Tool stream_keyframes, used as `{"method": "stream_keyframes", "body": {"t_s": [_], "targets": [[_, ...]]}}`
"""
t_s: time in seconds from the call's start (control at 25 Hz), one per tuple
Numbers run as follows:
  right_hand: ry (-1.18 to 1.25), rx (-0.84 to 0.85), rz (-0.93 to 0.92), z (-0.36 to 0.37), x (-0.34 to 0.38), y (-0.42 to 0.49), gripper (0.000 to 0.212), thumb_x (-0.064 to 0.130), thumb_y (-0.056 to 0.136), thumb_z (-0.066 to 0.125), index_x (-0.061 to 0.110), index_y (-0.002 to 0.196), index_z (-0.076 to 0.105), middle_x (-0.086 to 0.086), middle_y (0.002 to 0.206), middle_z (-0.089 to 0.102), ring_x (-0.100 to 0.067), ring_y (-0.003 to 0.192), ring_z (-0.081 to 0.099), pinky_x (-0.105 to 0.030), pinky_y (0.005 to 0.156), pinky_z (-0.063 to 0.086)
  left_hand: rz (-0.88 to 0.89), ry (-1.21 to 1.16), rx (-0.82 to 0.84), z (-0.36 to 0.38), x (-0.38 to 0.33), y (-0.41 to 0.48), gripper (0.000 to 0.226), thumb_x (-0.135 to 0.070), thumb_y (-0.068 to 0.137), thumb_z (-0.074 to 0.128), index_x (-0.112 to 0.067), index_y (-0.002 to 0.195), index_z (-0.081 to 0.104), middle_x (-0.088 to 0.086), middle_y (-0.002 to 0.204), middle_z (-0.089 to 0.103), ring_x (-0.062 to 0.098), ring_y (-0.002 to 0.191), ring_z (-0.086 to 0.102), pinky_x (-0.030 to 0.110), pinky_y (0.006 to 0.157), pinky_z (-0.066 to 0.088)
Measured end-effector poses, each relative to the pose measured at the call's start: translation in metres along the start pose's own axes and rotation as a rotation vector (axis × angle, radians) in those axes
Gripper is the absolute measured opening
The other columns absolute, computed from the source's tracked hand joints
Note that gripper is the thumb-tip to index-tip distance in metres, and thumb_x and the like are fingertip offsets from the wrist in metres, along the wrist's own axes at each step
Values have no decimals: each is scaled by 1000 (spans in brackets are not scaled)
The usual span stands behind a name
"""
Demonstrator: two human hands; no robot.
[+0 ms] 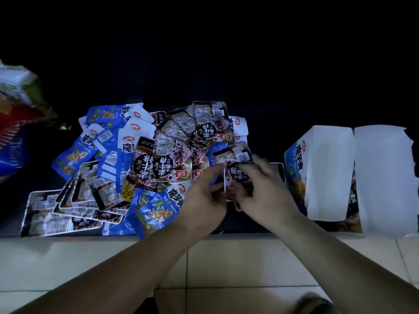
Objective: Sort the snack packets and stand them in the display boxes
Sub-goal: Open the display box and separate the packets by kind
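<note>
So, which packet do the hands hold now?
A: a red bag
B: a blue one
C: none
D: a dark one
D: the right hand and the left hand grip a dark packet between them, left of the display box.

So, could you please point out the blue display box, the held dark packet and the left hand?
blue display box (294, 173): head view, its blue side.
dark packet (234, 177): head view, its black label.
left hand (201, 198): head view, back of the hand.

Blue-white packets (108, 141); dark brown-black packets (163, 162); blue-white display box (317, 168); cream tiles (226, 264).
</note>
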State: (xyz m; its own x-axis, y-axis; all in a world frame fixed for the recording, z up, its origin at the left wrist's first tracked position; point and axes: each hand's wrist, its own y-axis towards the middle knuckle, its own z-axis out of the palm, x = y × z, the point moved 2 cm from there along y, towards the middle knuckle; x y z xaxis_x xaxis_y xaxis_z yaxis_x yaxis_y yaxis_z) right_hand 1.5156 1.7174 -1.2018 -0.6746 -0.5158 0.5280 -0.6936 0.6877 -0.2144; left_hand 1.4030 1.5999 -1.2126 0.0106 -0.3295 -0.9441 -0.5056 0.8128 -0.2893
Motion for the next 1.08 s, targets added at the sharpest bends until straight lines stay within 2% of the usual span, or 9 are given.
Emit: {"method": "stream_keyframes", "body": {"t_s": [0.08, 0.2, 0.32, 0.44, 0.52, 0.68, 0.8, 0.96, 1.08], "targets": [[-18, 77, -66, 9, 8, 5, 63, 45, 92, 55, 31, 152, 43, 2, 165, 29, -24, 154, 18, -51, 123, 23, 126, 165, 19, -2, -12, -1, 58, 3, 84, 48, -28, 132, 59, -11, 118, 73, 10, 103, 70, 30, 89, 56], [-126, 97, -52, 18, 10, 9, 73, 58, 89, 56, 30, 154, 37, 7, 160, 33, -23, 152, 21, -50, 122, 22, 395, 727, -213, -42, -19, 13, 44, -16, 87, 61, -24, 130, 63, -1, 121, 65, 21, 103, 62, 35, 84, 56], [-167, 34, -9, 17, 11, 11, 73, 52, 90, 60, 26, 154, 36, 6, 151, 39, -23, 144, 29, -50, 119, 28, 318, 1089, -192, -85, 0, 24, 60, -42, 79, 73, -24, 134, 60, 8, 136, 57, 37, 119, 53, 50, 96, 50], [-240, 31, 43, 22, 14, 14, 72, 44, 91, 60, 32, 155, 30, 5, 147, 36, -25, 143, 28, -55, 119, 26, 287, 1022, -161, -97, 14, 22, 60, -44, 83, 75, -21, 136, 57, 7, 131, 60, 34, 115, 56, 47, 95, 52], [-280, 55, 72, 27, 15, 18, 76, 47, 91, 62, 35, 157, 27, 5, 149, 32, -27, 144, 24, -57, 119, 24, 373, 994, -190, -95, 11, 20, 47, -29, 89, 72, -18, 133, 59, 6, 120, 64, 33, 102, 61, 44, 85, 56], [11, -145, -31, 23, 18, 16, 62, 55, 94, 53, 27, 149, 47, 3, 147, 43, -23, 142, 36, -54, 115, 33, 489, 839, -287, -108, 0, 18, 19, -8, 96, 58, -15, 109, 71, 3, 109, 68, 30, 83, 67, 43, 67, 58], [448, -94, 11, 2, 42, 13, 51, 58, 98, 51, 39, 145, 49, 5, 130, 61, -14, 119, 62, -39, 99, 53, 532, 627, -362, -89, -21, 0, 19, -9, 100, 56, -13, 110, 71, -1, 122, 66, 21, 95, 68, 33, 78, 58], [1083, 59, 394, -29, 58, 17, 39, 38, 93, 72, 38, 130, 63, -6, 117, 70, -28, 86, 77, -44, 73, 64, 481, 317, -184, -36, -23, -13, 21, -7, 96, 64, -12, 113, 76, -1, 127, 66, 9, 116, 64, 33, 96, 54], [950, -8, 440, -35, 39, 5, 43, 9, 91, 75, 33, 126, 65, -10, 113, 70, -21, 78, 76, -32, 60, 62, 374, 189, -45, -24, -13, -14, 30, -11, 89, 70, -18, 118, 74, -6, 135, 61, 3, 128, 56, 25, 104, 49]]}}
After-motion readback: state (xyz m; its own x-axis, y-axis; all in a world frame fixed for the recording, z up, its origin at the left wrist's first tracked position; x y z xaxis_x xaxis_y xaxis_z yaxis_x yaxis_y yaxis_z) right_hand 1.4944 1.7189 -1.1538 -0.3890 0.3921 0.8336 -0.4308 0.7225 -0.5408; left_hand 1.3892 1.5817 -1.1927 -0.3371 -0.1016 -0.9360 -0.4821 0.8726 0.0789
